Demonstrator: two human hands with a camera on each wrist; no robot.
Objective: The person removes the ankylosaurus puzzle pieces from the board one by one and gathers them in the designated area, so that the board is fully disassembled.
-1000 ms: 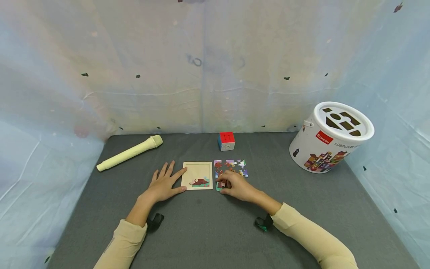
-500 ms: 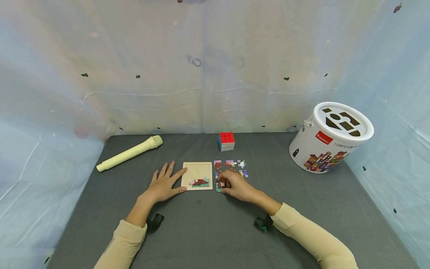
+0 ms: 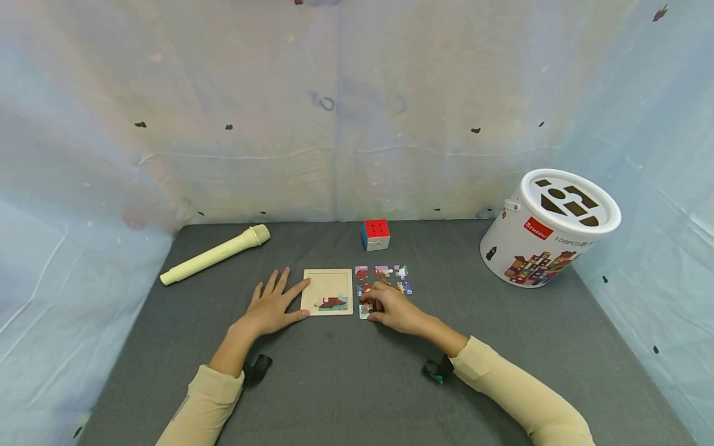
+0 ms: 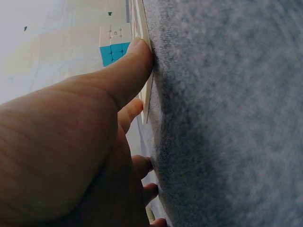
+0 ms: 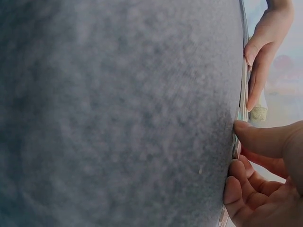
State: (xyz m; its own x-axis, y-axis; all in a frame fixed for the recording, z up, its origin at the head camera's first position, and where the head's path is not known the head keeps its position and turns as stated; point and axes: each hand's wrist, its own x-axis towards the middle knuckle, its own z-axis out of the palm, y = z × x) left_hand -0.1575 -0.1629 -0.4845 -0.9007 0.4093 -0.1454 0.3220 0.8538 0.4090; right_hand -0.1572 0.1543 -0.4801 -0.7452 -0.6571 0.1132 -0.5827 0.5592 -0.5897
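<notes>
A square wooden puzzle tray (image 3: 326, 285) lies on the table, with a brown-and-green puzzle section (image 3: 333, 302) in its lower right corner. My left hand (image 3: 270, 308) is spread flat at its left side; thumb and index fingertip rest on the rim, also seen in the left wrist view. Just right of the tray, my right hand (image 3: 395, 308) pinches a small colourful puzzle piece (image 3: 365, 310) between thumb and fingers, low at the cloth. The right wrist view shows this puzzle piece (image 5: 236, 145) edge-on. More loose puzzle pieces (image 3: 382, 271) lie beyond the right hand, which partly covers them.
Behind the pieces stands a puzzle cube (image 3: 377, 235) with a red top. A pale yellow microphone-shaped stick (image 3: 216, 254) lies at the back left. At the right is a white lidded bucket (image 3: 546, 229) with shaped holes. Grey cloth (image 3: 329, 384) covers the table.
The puzzle piece under the right fingers has turned and slid slightly toward the person. The right hand has barely shifted; the left hand and tray stay put.
</notes>
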